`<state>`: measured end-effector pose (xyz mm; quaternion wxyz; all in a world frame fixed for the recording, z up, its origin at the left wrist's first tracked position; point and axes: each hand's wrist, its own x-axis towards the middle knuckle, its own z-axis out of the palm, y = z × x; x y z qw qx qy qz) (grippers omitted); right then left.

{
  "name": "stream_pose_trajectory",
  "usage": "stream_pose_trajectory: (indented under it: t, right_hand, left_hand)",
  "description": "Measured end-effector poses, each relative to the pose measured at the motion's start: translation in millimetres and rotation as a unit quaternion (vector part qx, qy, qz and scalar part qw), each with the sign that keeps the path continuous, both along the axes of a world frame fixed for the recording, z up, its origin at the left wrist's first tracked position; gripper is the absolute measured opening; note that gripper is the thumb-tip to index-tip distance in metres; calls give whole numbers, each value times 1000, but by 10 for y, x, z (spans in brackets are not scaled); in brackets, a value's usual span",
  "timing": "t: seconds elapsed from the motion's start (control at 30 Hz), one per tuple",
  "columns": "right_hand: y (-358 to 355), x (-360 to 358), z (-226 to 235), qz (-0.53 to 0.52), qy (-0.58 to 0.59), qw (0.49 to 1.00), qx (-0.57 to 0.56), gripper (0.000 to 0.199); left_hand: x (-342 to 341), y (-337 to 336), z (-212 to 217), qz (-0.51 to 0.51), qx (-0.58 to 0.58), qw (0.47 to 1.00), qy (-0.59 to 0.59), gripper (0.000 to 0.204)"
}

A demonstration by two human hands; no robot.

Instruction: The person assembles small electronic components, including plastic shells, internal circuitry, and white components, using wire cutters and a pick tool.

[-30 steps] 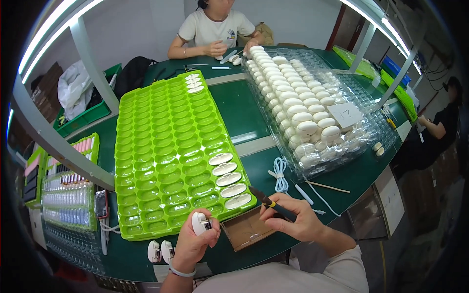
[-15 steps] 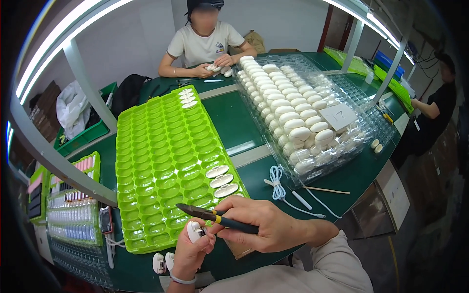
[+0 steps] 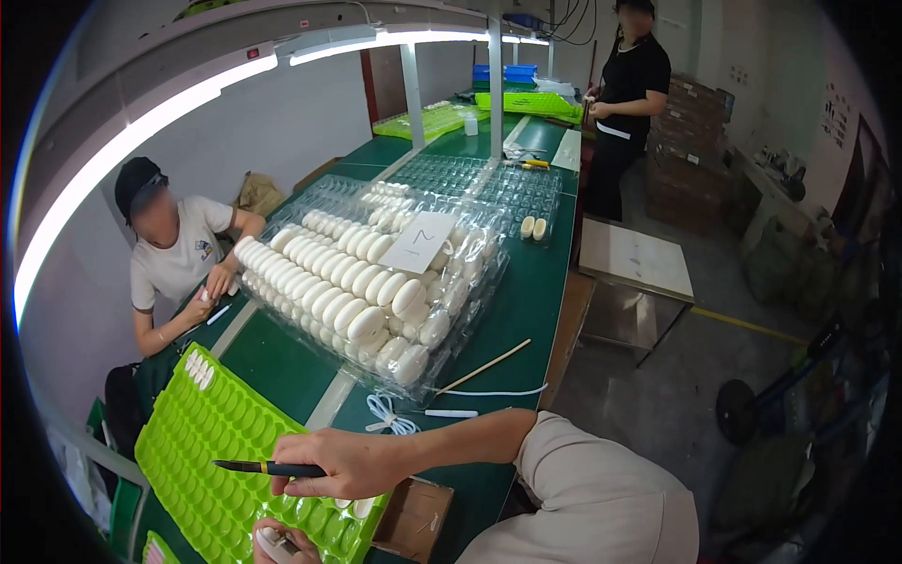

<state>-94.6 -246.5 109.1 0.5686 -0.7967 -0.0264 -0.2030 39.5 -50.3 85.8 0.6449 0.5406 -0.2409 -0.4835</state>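
Low in the head view, my left hand (image 3: 289,547) is closed round a small white oval case (image 3: 275,542); the lower edge cuts the hand off. My right hand (image 3: 349,464) grips a pair of pliers (image 3: 246,466) with dark jaws pointing left, above the lime-green tray (image 3: 193,451). Oval hollows fill this tray. A few white oval pieces (image 3: 199,368) lie at its far corner, and others near my right wrist are partly covered.
Clear plastic trays of white oval shells (image 3: 349,315) are stacked on the green table, a paper card (image 3: 419,242) on top. Nearer are a coiled white cable (image 3: 387,414), a wooden stick (image 3: 484,367) and an open cardboard box (image 3: 427,493). A co-worker (image 3: 178,249) sits left; another person (image 3: 634,85) stands far off.
The whole view has swung to the right, so the tray and my hands now appear further left and lower. Both hands keep hold of the pliers and the case.
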Motion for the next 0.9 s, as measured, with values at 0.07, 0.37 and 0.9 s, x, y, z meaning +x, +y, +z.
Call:
stream_pose_trajectory:
  t: [0.07, 0.37, 0.9]
  right_hand:
    - [-3, 4, -24, 5, 5, 1000, -4, 18]
    - [75, 353, -123, 57, -48, 989, -130, 18]
    - [223, 453, -469, 37, -97, 980, -169, 20]
  left_hand:
    - [15, -6, -1, -20, 10, 999, -34, 42]
    - [194, 152, -24, 163, -62, 982, -66, 47]
    - [360, 255, -24, 111, 15, 984, -136, 42]
